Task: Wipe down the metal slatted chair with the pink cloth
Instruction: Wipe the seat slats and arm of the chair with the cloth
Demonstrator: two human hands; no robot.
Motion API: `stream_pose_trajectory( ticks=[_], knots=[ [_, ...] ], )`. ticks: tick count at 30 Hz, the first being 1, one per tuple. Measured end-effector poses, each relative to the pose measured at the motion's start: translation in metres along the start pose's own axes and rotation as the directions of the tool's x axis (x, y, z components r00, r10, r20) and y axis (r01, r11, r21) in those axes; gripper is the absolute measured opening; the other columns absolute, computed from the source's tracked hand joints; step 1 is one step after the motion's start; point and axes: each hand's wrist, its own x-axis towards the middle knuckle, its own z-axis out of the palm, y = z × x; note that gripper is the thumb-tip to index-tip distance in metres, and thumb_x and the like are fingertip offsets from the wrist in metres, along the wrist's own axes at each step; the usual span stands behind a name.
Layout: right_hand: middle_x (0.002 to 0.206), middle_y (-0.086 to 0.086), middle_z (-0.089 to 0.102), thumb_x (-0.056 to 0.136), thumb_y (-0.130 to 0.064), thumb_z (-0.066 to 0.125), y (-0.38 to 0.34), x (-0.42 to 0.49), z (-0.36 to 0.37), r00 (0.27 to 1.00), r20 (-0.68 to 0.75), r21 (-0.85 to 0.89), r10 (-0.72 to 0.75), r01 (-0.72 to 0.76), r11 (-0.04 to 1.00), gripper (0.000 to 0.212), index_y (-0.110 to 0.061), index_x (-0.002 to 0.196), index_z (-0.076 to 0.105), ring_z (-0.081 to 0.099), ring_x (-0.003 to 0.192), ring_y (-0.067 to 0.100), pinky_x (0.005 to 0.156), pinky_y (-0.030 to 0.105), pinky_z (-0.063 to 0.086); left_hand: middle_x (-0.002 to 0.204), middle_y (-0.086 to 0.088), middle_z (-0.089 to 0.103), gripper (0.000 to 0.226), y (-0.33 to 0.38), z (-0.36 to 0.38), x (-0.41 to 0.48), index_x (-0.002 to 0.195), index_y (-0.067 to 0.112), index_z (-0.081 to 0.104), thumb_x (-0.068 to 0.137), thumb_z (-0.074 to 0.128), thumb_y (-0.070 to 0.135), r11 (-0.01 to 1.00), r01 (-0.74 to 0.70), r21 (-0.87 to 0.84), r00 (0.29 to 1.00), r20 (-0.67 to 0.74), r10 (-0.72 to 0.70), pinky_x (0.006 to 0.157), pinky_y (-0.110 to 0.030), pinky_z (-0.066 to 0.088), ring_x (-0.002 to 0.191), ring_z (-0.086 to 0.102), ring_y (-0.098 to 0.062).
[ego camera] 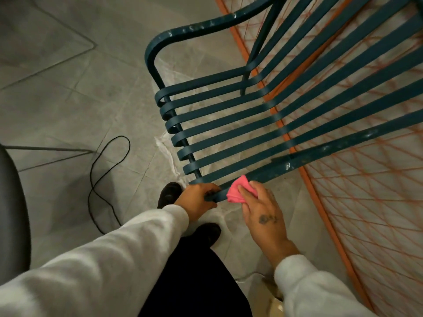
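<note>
From the head camera, my grey sleeves (pixel 96 266) fill the bottom of the picture, with dark trousers and two black shoes (pixel 169 193) on the tiled floor (pixel 68 99) between them. My left hand (pixel 198 199) is curled shut around the front end of the nearest slat of the dark teal slatted chair (pixel 251 124), steadying it. My right hand (pixel 263 213) has its fingers laid fairly flat, pressing the bunched pink cloth (pixel 238 189) against that same slat, just beside the left hand.

I judge the wiping to be under way at the near edge of the seat. The next move calls for drawing the cloth along this slat toward the backrest with steady pressure, then shifting to the neighbouring slat while the left hand braces the frame.

The chair is tilted away from me, its slats running from rolled front ends up into the back. Pale scuffs or chipped paint show on the armrest (pixel 206 27) and on the nearer slats. An orange wire-strung frame (pixel 320 179) lies beneath it, and a black cable (pixel 103 170) loops on the floor to the left.
</note>
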Motion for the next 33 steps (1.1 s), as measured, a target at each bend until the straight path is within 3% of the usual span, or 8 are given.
stream_pose_trajectory(
  ticks=[5, 9, 14, 20, 23, 26, 30, 33],
  knots=[
    [0.124, 0.011, 0.063, 0.061, -0.004, 0.086, -0.024, -0.009, 0.014, 0.976, 0.185, -0.051, -0.115, 0.127, 0.991, 0.068, -0.015, 0.125, 0.067, 0.065, 0.091, 0.032, 0.071, 0.042, 0.059, 0.11, 0.003, 0.071, 0.036, -0.003, 0.006, -0.001, 0.116, 0.028, 0.065, 0.081, 0.072, 0.024, 0.998, -0.058, -0.039, 0.998, -0.037, 0.056, 0.096, -0.035, 0.05, 0.102, 0.065, -0.015],
    [0.12, 0.01, 0.066, 0.074, -0.006, 0.072, -0.004, 0.005, -0.005, 0.985, 0.122, -0.031, -0.12, 0.124, 0.992, 0.044, -0.016, 0.117, 0.072, 0.065, 0.085, 0.033, 0.066, 0.044, 0.06, 0.116, 0.003, 0.069, 0.043, -0.007, 0.003, 0.004, 0.12, 0.027, 0.063, 0.079, 0.074, 0.023, 0.999, -0.048, -0.007, 0.999, -0.014, 0.048, 0.099, -0.035, 0.048, 0.107, 0.063, -0.016],
    [0.129, -0.001, 0.056, 0.094, -0.018, 0.057, -0.019, 0.055, -0.034, 0.98, 0.199, 0.031, -0.015, 0.009, 0.999, 0.035, -0.022, 0.128, 0.064, 0.053, 0.113, 0.021, 0.094, 0.035, 0.05, 0.118, 0.0, 0.067, 0.045, -0.007, 0.002, 0.004, 0.123, 0.024, 0.061, 0.08, 0.074, 0.021, 0.999, -0.039, 0.008, 0.999, 0.002, 0.039, 0.099, -0.035, 0.048, 0.109, 0.062, -0.019],
    [0.112, 0.007, 0.062, 0.091, -0.028, 0.061, -0.05, 0.088, -0.031, 0.9, 0.427, -0.251, 0.082, 0.032, 0.967, 0.025, -0.015, 0.112, 0.066, 0.06, 0.101, 0.027, 0.082, 0.036, 0.05, 0.116, -0.006, 0.065, 0.038, -0.014, 0.005, 0.005, 0.117, 0.017, 0.065, 0.08, 0.072, 0.016, 0.995, -0.046, 0.086, 0.998, -0.027, 0.048, 0.097, -0.035, 0.047, 0.106, 0.061, -0.024],
    [0.116, 0.007, 0.061, 0.092, -0.022, 0.058, -0.062, 0.074, -0.017, 0.9, 0.435, -0.168, -0.011, 0.093, 0.981, 0.024, -0.013, 0.113, 0.067, 0.059, 0.103, 0.028, 0.08, 0.034, 0.047, 0.104, -0.008, 0.068, 0.027, -0.018, 0.008, 0.003, 0.104, 0.011, 0.069, 0.079, 0.073, 0.019, 0.993, -0.046, 0.112, 0.998, -0.046, 0.052, 0.089, -0.035, 0.048, 0.097, 0.063, -0.026],
    [0.123, 0.002, 0.059, 0.095, -0.019, 0.054, -0.043, 0.071, -0.026, 0.878, 0.477, -0.04, -0.04, 0.067, 0.997, 0.029, -0.021, 0.119, 0.069, 0.058, 0.107, 0.024, 0.089, 0.035, 0.049, 0.103, -0.006, 0.068, 0.028, -0.02, 0.007, 0.002, 0.106, 0.014, 0.07, 0.079, 0.074, 0.02, 0.995, -0.061, 0.084, 0.996, -0.056, 0.066, 0.088, -0.032, 0.049, 0.096, 0.064, -0.025],
    [0.132, 0.005, 0.056, 0.098, -0.016, 0.052, -0.019, 0.071, -0.038, 0.911, 0.405, -0.074, 0.081, -0.056, 0.996, 0.031, -0.021, 0.126, 0.066, 0.056, 0.114, 0.022, 0.097, 0.032, 0.046, 0.115, -0.006, 0.065, 0.036, -0.018, 0.004, 0.0, 0.118, 0.015, 0.065, 0.082, 0.071, 0.021, 0.995, -0.066, 0.07, 0.997, -0.036, 0.069, 0.094, -0.028, 0.045, 0.104, 0.061, -0.023],
    [0.139, 0.005, 0.051, 0.097, -0.011, 0.051, -0.035, 0.057, -0.027, 0.908, 0.418, -0.05, -0.022, 0.047, 0.998, 0.037, -0.022, 0.131, 0.061, 0.05, 0.118, 0.025, 0.099, 0.033, 0.045, 0.102, -0.005, 0.067, 0.025, -0.018, 0.003, 0.0, 0.105, 0.014, 0.069, 0.08, 0.073, 0.019, 0.995, -0.085, 0.053, 0.995, -0.047, 0.087, 0.087, -0.03, 0.048, 0.093, 0.063, -0.023]
  ],
)
